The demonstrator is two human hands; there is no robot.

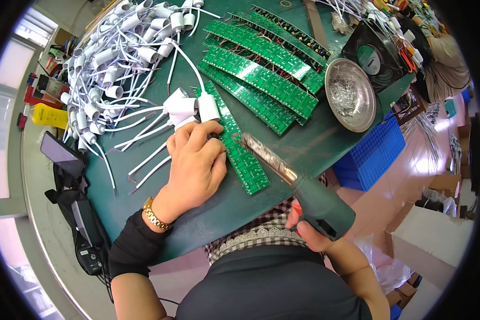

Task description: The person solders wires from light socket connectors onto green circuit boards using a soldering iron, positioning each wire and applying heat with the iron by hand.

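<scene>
My left hand (194, 162) rests on the green tabletop (197, 224), fingers curled and pressed together at the edge of a long green circuit board (245, 165). Whatever is pinched there is hidden under the fingers. Just beyond the fingertips stands a white lamp holder (208, 106) with a white cable, and more white holders (180, 106) lie beside it. In my right hand (312, 234) is a green soldering gun (325, 208), gripped by its handle with red parts. Its long metal barrel (269, 160) points left, the tip over the board's right side.
Wired white lamp holders (106, 58) are heaped at the far left. Several green circuit boards (261, 80) overlap at the back. Right of them are a metal dish (352, 98) and a black fan (373, 56). A phone (63, 152) lies left; a blue crate (370, 154) is below the table's right edge.
</scene>
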